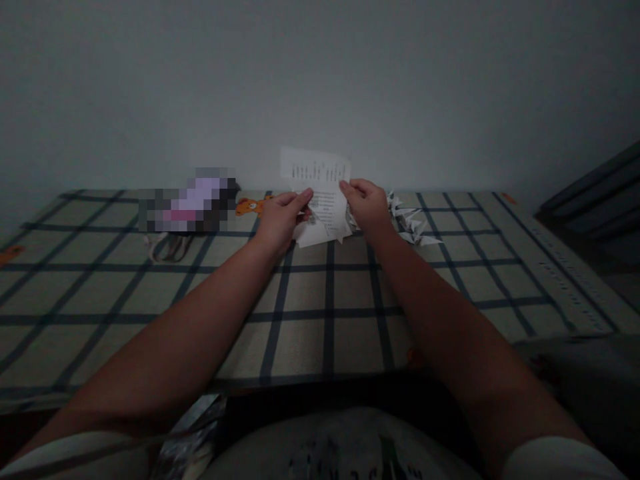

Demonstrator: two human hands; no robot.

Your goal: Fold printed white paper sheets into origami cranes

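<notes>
A printed sheet of paper [320, 172] is held up between my two hands above the far side of the table. My left hand [286, 215] pinches its left side, thumb on the near face. At the right edge, my right hand [367, 200] grips it between thumb and fingers. Below the sheet lies more white paper [320, 233], partly covered by it; whether the pieces are joined I cannot tell. Several folded paper cranes [413, 227] sit in a heap just beyond my right wrist, partly hidden by it.
A checked cloth [305, 340] with orange bear prints covers the table. To the left lies a blurred purple and dark object [200, 200] with a cord loop [173, 248]. A pale wall [320, 80] rises behind the table. Crinkled clear plastic [193, 433] is near my lap.
</notes>
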